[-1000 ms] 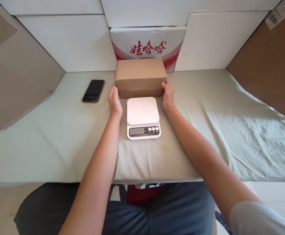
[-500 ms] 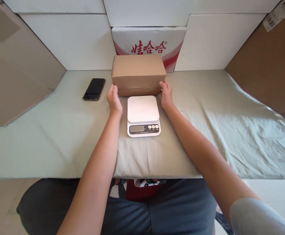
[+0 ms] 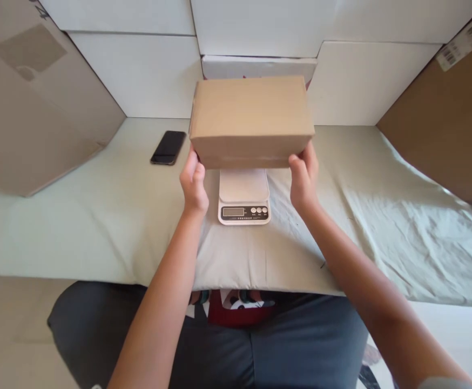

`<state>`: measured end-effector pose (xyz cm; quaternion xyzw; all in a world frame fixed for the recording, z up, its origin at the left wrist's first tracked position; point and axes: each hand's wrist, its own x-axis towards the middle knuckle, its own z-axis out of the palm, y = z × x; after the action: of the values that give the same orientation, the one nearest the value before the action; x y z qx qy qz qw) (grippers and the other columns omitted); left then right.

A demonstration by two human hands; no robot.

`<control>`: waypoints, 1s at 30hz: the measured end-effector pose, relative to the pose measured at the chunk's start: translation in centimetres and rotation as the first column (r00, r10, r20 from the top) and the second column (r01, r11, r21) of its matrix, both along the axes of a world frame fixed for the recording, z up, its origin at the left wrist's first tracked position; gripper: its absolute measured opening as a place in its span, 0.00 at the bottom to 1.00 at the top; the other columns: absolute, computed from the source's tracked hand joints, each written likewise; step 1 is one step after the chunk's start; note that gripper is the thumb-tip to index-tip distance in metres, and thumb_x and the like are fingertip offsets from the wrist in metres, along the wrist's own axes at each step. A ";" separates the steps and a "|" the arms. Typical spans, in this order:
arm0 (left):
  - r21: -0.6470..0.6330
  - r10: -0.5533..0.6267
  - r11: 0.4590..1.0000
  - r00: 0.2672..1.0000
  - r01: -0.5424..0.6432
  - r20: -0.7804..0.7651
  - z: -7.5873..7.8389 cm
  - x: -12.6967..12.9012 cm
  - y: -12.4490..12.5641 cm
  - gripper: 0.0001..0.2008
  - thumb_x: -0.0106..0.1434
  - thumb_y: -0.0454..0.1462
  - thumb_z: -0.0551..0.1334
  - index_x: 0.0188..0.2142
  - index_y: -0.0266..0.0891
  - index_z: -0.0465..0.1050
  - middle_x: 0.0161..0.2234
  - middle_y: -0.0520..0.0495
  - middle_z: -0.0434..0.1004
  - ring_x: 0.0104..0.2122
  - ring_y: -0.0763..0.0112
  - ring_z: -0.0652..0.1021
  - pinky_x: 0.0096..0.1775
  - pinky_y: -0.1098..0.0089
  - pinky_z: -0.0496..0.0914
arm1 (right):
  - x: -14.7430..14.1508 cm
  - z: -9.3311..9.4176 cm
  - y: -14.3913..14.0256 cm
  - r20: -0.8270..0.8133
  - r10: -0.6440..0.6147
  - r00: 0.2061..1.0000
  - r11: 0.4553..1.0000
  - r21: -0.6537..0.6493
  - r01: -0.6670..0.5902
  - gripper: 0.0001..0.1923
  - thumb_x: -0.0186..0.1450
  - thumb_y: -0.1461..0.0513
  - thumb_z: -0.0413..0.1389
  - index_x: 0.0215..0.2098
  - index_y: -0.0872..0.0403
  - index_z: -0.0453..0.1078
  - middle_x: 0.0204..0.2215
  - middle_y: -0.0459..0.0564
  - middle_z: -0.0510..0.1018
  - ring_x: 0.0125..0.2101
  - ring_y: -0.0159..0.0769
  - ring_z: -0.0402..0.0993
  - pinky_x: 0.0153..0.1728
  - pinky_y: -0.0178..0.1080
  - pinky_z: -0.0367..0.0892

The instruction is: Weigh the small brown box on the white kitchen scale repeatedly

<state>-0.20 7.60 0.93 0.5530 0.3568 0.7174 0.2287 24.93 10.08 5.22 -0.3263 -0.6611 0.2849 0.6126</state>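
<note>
Both of my hands are on one plain brown cardboard box (image 3: pixel 251 120), a closed oblong carton with clean edges, no print that I can see, and a faint seam running along its near face close to the bottom. I hold it level in the air, its long side toward me, above the far part of the white kitchen scale (image 3: pixel 244 198), so that the back of the weighing plate is hidden behind it. Whether the box touches the plate I cannot tell from this angle.

My left hand (image 3: pixel 194 185) presses against the lower left end of the box, thumb up along the near corner, the other fingers (image 3: pixel 195 172) curled close together and tucked under and around the end. My right hand (image 3: pixel 303 181) mirrors it at the lower right end, thumb on the near face, fingers (image 3: pixel 311 156) wrapped round the corner. Neither hand is spread wide; each is closed snugly on the cardboard, and the box is clamped between them.

The scale sits on the pale green cloth that covers the surface (image 3: pixel 98 216), its display and three buttons toward me. A dark phone (image 3: pixel 168 147) lies flat to the left, well apart from the box. White panels (image 3: pixel 139 70) stand behind.
</note>
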 end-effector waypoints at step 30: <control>-0.175 0.264 0.947 0.962 -0.271 -0.064 -1.8 2.3 -6.9 0.35 0.71 0.58 0.56 0.67 0.40 0.74 0.62 0.37 0.80 0.66 0.47 0.76 0.65 0.55 0.71 | -0.2 -3.5 -5.0 -0.119 0.016 0.993 0.982 -0.185 -0.038 0.32 0.68 0.44 0.56 0.68 0.41 0.63 0.68 0.52 0.73 0.68 0.52 0.68 0.72 0.59 0.65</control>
<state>2.09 0.68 -0.89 0.4906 0.4969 0.6949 0.1717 24.70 5.06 1.69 -0.3562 -0.5988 0.3727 0.6129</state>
